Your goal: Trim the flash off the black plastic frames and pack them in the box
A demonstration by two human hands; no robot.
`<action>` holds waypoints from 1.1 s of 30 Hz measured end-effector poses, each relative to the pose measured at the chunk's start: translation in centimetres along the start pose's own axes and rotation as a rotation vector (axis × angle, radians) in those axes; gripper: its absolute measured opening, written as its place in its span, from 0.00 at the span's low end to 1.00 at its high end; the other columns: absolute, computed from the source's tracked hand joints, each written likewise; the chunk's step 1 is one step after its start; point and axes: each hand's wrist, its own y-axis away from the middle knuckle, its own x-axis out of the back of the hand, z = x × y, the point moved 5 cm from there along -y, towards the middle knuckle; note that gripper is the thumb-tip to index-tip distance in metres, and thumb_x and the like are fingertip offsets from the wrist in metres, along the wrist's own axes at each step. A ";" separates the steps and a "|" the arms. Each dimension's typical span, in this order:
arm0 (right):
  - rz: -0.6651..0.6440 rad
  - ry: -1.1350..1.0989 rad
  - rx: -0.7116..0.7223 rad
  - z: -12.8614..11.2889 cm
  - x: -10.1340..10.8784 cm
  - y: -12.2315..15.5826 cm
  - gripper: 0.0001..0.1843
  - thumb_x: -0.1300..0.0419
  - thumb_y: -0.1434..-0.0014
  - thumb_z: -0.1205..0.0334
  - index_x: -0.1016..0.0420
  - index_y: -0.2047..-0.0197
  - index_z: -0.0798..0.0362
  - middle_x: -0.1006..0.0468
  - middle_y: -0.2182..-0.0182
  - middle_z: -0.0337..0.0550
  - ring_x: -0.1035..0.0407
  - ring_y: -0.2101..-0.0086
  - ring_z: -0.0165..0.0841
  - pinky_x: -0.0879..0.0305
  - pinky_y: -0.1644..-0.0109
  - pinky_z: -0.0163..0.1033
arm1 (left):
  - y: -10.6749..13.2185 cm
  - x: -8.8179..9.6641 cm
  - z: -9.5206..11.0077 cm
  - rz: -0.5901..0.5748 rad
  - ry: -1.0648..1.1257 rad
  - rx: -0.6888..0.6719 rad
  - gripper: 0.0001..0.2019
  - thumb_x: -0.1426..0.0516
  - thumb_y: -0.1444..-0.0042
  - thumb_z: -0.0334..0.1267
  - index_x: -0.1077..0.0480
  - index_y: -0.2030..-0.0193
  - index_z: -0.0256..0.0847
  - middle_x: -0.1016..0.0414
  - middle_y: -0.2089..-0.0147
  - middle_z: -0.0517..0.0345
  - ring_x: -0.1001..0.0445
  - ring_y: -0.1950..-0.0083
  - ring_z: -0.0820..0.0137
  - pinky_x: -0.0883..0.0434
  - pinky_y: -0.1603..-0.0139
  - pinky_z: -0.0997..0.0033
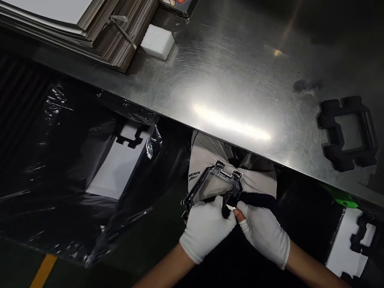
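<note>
Both gloved hands' fingers — left hand (206,232), right hand (264,232) — clamped on black frame (214,182), below the steel table edge (240,154).

The only writing I can read is a small dark logo (194,174) printed on the pale cloth (207,154) of my trousers, just below the near edge of the table (240,80). It runs tilted and looks like "KAIDE", though the letters are too small to be sure. At the far edge of the table a dark tin (178,6) shows a bit of red and white print, cut off by the frame and not readable.
</note>
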 end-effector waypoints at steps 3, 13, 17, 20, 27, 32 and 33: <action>-0.034 -0.036 -0.054 -0.1 -0.1 0.1 0.26 0.60 0.17 0.47 0.28 0.56 0.50 0.19 0.70 0.41 0.26 0.75 0.33 0.39 0.71 0.35 | 0.1 0.1 0.0 0.070 -0.034 -0.011 0.13 0.38 0.39 0.48 0.24 0.67 0.41 0.21 0.75 0.51 0.18 0.70 0.51 0.27 0.67 0.57; 0.016 -0.130 -0.109 0.0 -0.7 0.4 0.24 0.56 0.17 0.47 0.25 0.53 0.50 0.15 0.67 0.42 0.25 0.75 0.32 0.39 0.71 0.34 | 0.2 0.7 0.6 0.203 -0.140 -0.074 0.14 0.38 0.39 0.47 0.23 0.72 0.41 0.23 0.79 0.54 0.19 0.76 0.52 0.31 0.73 0.57; 0.066 -0.204 -0.129 0.2 -1.0 0.5 0.25 0.57 0.17 0.45 0.28 0.57 0.48 0.19 0.72 0.40 0.25 0.74 0.34 0.39 0.70 0.35 | 0.1 0.2 0.7 0.120 -0.122 -0.025 0.19 0.42 0.34 0.52 0.22 0.70 0.41 0.21 0.77 0.52 0.17 0.73 0.50 0.30 0.71 0.56; 0.169 -0.348 -0.068 1.0 -0.8 0.8 0.28 0.59 0.19 0.39 0.30 0.60 0.48 0.21 0.72 0.39 0.27 0.74 0.34 0.37 0.69 0.36 | -0.1 -0.1 0.4 0.022 -0.117 0.057 0.23 0.45 0.30 0.55 0.21 0.66 0.40 0.18 0.73 0.48 0.14 0.68 0.47 0.27 0.66 0.54; 0.342 -0.533 -0.011 1.9 0.9 0.3 0.25 0.46 0.23 0.37 0.33 0.64 0.47 0.26 0.73 0.35 0.31 0.73 0.31 0.35 0.68 0.33 | -0.7 1.1 -0.6 -0.262 0.219 0.162 0.27 0.35 0.39 0.64 0.27 0.51 0.40 0.13 0.59 0.47 0.12 0.56 0.49 0.24 0.58 0.60; 0.306 -0.255 0.023 -1.3 1.0 -1.8 0.13 0.45 0.25 0.54 0.26 0.61 0.48 0.20 0.71 0.38 0.28 0.73 0.32 0.41 0.67 0.36 | -0.6 0.7 -0.5 -0.166 0.089 0.151 0.17 0.43 0.31 0.55 0.30 0.54 0.41 0.16 0.64 0.49 0.13 0.61 0.50 0.27 0.60 0.58; 0.289 -0.245 0.009 -1.7 0.9 -2.2 0.11 0.44 0.26 0.56 0.25 0.61 0.48 0.19 0.71 0.38 0.27 0.73 0.33 0.41 0.66 0.36 | -0.6 0.5 -0.5 -0.132 0.033 0.150 0.14 0.44 0.30 0.50 0.29 0.55 0.40 0.18 0.66 0.49 0.14 0.63 0.50 0.27 0.60 0.58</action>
